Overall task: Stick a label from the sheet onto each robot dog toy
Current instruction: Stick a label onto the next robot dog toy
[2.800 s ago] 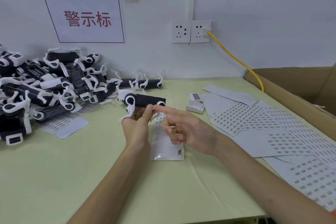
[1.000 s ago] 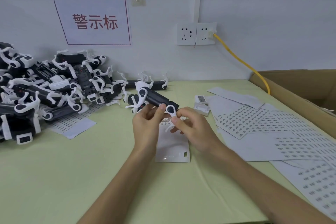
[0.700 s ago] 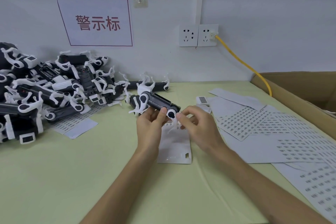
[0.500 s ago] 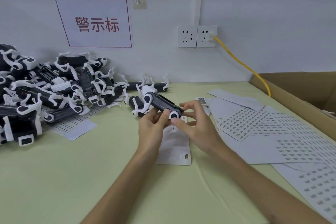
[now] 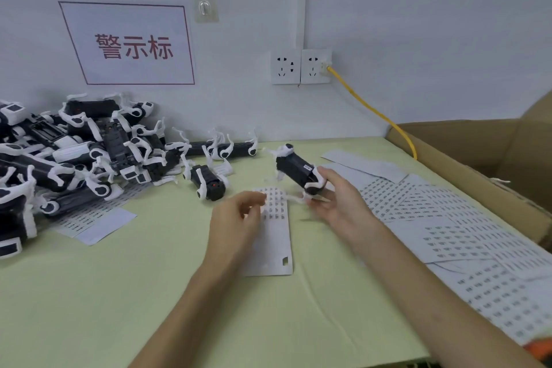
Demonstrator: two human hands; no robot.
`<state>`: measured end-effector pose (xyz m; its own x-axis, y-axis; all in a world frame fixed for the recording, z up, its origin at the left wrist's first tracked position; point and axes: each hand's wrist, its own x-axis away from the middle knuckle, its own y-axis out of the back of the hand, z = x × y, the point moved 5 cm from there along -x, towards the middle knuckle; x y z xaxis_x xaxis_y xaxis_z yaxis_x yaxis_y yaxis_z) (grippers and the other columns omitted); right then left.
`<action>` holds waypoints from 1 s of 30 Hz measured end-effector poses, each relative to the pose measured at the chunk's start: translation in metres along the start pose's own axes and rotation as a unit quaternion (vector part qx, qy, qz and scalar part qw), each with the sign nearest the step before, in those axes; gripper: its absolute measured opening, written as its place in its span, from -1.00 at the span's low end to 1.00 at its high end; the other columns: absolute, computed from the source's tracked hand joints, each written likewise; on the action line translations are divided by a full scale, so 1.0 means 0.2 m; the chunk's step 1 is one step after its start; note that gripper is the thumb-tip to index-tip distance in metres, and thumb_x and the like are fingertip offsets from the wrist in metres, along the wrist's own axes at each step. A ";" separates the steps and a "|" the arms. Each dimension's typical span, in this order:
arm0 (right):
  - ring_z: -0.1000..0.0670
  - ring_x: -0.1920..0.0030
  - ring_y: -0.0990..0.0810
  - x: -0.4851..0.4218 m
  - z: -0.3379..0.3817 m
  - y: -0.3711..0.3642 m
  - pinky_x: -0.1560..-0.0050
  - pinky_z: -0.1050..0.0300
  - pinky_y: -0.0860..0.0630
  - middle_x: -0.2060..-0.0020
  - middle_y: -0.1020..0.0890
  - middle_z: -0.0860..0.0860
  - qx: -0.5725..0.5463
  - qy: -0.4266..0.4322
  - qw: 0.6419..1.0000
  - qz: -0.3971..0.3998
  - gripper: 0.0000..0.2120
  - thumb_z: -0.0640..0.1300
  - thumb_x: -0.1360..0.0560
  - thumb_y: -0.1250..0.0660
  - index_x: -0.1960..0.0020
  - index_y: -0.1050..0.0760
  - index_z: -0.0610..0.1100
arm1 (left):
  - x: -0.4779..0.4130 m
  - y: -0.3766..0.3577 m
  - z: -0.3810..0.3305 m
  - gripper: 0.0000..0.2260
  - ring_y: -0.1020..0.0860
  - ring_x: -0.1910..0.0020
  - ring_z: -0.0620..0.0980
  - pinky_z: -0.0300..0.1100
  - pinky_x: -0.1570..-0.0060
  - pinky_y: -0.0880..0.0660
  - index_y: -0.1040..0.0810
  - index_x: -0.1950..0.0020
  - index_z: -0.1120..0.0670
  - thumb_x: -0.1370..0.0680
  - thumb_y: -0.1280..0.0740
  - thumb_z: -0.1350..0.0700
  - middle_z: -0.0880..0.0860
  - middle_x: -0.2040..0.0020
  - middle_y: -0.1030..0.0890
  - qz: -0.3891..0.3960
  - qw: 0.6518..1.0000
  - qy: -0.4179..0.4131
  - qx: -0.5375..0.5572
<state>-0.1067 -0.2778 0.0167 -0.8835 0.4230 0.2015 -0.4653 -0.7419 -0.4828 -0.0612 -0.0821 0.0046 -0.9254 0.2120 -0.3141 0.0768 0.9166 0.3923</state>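
A black-and-white robot dog toy [image 5: 298,172] is held in the air above the middle of the pale green table [image 5: 89,293], tilted, with a small white label [image 5: 306,167] visible on its dark body, so this toy appears to be labelled already. The person's right hand [image 5: 337,203] grips it from below at its near end, fingers curled around the body and white legs. Just beside it, flat on the table, lies a narrow label sheet [image 5: 276,236] with rows of small labels at its far end and mostly bare backing nearer the person. The left hand [image 5: 236,218] hovers over the sheet's far left corner, fingers loosely bent with thumb and fingertips drawn close together; motion blur makes it impossible to tell whether it pinches a label or touches the sheet. One more toy [image 5: 207,182] lies alone a little further towards the back edge, and a large pile of toys [image 5: 74,152] fills the far left corner; whether those carry labels cannot be seen, so most of the work seems to remain. More label sheets [image 5: 448,218] are spread along the right side, next to a cardboard box [image 5: 478,152] at the right edge.
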 end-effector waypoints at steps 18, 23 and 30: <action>-0.11 -0.13 -0.66 -0.27 0.59 0.86 -0.16 0.11 -0.54 -0.25 -0.61 -0.11 -0.106 0.072 0.967 -0.220 -0.74 -0.10 -0.71 -0.06 -0.17 -0.50 -0.16 | 0.02 -0.11 0.01 -0.80 -0.52 -0.26 0.02 -0.05 -0.23 -0.43 -0.70 -0.19 -0.05 -0.64 -0.33 0.10 -0.16 -0.24 -0.66 0.095 0.953 -0.113 -0.266; -0.02 0.09 -0.66 -0.28 0.43 0.64 0.18 0.21 -0.48 -0.02 -0.71 -0.09 0.018 0.066 0.982 -0.177 -0.74 -0.18 -0.67 -0.13 -0.14 -0.58 -0.19 | 0.03 -0.09 0.00 -0.79 -0.53 -0.26 0.00 -0.07 -0.21 -0.43 -0.70 -0.18 -0.05 -0.64 -0.31 0.11 -0.18 -0.22 -0.66 0.090 0.955 -0.114 -0.260; 0.03 0.23 -0.70 -0.18 0.16 -0.13 0.20 0.20 -0.53 0.09 -0.73 -0.04 0.429 0.184 0.883 0.060 -0.88 -0.22 -0.57 -0.37 0.01 -0.67 -0.06 | 0.04 -0.09 -0.02 -0.76 -0.50 -0.30 -0.01 -0.07 -0.26 -0.39 -0.67 -0.25 -0.06 -0.66 -0.28 0.10 -0.18 -0.27 -0.65 0.097 0.954 -0.112 -0.262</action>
<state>-0.0651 -0.2903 0.0493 -0.9250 0.3384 -0.1729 -0.3795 -0.8471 0.3720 -0.0704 -0.0992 -0.0022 -0.8055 0.4814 -0.3456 -0.0113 0.5706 0.8212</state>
